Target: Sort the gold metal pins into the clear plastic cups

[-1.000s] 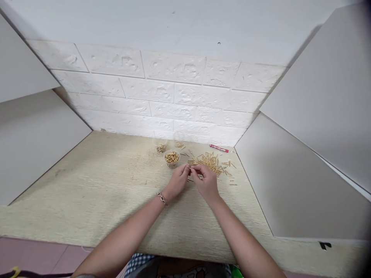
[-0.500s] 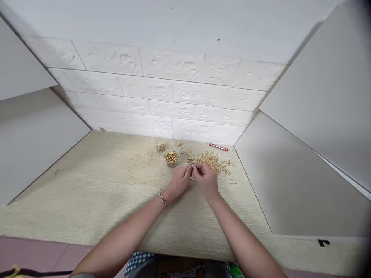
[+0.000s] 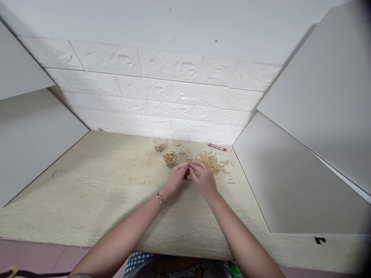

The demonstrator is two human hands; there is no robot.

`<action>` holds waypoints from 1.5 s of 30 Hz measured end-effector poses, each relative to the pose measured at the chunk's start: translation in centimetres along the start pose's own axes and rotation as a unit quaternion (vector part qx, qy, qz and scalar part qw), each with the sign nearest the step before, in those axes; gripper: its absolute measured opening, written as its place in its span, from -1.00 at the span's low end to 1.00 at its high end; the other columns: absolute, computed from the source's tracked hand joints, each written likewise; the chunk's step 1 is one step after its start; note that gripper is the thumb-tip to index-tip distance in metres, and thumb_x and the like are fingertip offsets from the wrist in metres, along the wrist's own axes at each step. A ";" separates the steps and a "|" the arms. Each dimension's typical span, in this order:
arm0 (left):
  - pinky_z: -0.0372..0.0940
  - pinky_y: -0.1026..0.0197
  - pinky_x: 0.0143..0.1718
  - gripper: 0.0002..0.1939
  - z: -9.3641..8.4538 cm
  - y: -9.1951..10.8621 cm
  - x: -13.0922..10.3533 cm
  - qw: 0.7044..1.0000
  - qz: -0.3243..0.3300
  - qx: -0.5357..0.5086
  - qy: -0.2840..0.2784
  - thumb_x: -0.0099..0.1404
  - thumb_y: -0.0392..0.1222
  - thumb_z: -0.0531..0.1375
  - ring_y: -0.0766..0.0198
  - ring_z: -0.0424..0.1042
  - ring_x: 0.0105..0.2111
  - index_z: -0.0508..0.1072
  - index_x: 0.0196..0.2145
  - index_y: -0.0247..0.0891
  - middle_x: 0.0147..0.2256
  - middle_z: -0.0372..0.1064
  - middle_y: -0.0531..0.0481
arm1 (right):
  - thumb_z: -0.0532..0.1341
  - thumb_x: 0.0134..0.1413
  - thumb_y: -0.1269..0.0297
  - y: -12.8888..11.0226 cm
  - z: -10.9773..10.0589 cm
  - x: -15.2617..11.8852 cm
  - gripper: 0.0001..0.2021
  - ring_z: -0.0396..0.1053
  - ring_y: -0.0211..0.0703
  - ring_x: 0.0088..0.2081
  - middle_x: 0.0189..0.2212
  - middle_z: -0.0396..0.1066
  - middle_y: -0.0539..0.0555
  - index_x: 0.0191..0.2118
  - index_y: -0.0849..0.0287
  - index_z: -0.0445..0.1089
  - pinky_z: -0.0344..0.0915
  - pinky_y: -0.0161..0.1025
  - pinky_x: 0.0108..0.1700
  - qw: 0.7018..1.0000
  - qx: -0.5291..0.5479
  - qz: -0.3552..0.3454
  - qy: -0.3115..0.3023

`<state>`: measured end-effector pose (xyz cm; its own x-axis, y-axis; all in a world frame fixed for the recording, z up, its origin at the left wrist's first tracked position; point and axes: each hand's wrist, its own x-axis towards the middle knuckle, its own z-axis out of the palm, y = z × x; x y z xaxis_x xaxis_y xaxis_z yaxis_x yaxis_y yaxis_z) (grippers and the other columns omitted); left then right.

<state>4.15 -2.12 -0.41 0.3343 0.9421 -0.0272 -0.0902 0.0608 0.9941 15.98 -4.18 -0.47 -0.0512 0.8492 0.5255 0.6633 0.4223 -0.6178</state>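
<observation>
My left hand and my right hand meet fingertip to fingertip above the wooden table. Both are pinched closed, and whatever sits between the fingertips is too small and covered to make out. Just beyond my right hand spreads a loose pile of thin gold-coloured metal pins, partly hidden by that hand. A clear round cup filled with similar gold pieces stands beyond my left hand. Behind it to the left is another clear cup with small metal pieces in it.
A third clear container with a few pins stands near the white brick-patterned wall. A red pen lies at the back right. Pale panels lean in on the left and right. Stray pins lie right of the pile.
My joined hands have shifted slightly, and the right fingers are now a little more stretched over the left fingertips. The whole view has moved a touch; cups and pile stay in place.
</observation>
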 end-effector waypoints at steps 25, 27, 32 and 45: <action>0.10 0.34 -0.53 -0.63 -0.9 -0.4 0.3 0.966 0.075 0.245 0.044 0.22 -0.01 -0.04 0.37 0.18 -0.55 0.32 -0.57 -0.30 -0.60 0.23 0.06 | 0.10 0.08 0.32 0.6 -0.4 0.2 -0.81 0.39 -0.20 -0.33 -0.36 0.45 0.06 -0.31 0.12 0.48 0.33 -0.24 -0.26 1.000 0.029 0.006 -0.006; 0.09 0.34 -0.53 -0.63 -0.8 -0.3 0.2 0.965 0.075 0.247 0.042 0.23 -0.01 -0.05 0.38 0.17 -0.56 0.32 -0.57 -0.30 -0.60 0.21 0.07 | 0.10 0.07 0.32 0.7 -0.4 0.2 -0.81 0.39 -0.20 -0.34 -0.37 0.45 0.06 -0.31 0.13 0.48 0.33 -0.24 -0.27 0.999 0.033 0.005 -0.009; 0.08 0.34 -0.51 -0.64 -0.6 -0.1 0.1 0.962 0.081 0.258 0.049 0.23 -0.04 -0.04 0.38 0.15 -0.56 0.30 -0.59 -0.29 -0.61 0.22 0.08 | 0.10 0.07 0.32 0.6 -0.5 0.2 -0.81 0.38 -0.20 -0.35 -0.39 0.44 0.07 -0.32 0.13 0.48 0.32 -0.25 -0.28 1.000 0.025 0.002 -0.010; 0.04 0.35 -0.52 -0.67 -0.3 -0.2 0.0 0.952 0.083 0.284 0.073 0.20 -0.11 -0.04 0.39 0.13 -0.55 0.26 -0.63 -0.30 -0.62 0.21 0.09 | 0.09 0.05 0.40 0.0 0.4 -0.2 -0.82 0.34 -0.21 -0.38 -0.44 0.42 0.07 -0.36 0.21 0.46 0.28 -0.27 -0.28 0.999 -0.020 -0.007 0.025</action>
<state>3.89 -2.08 -0.68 0.2215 0.9615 0.1626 0.4049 -0.2424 0.8817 15.70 -4.18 -0.82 -0.0245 0.8262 0.5628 0.6924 0.4201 -0.5865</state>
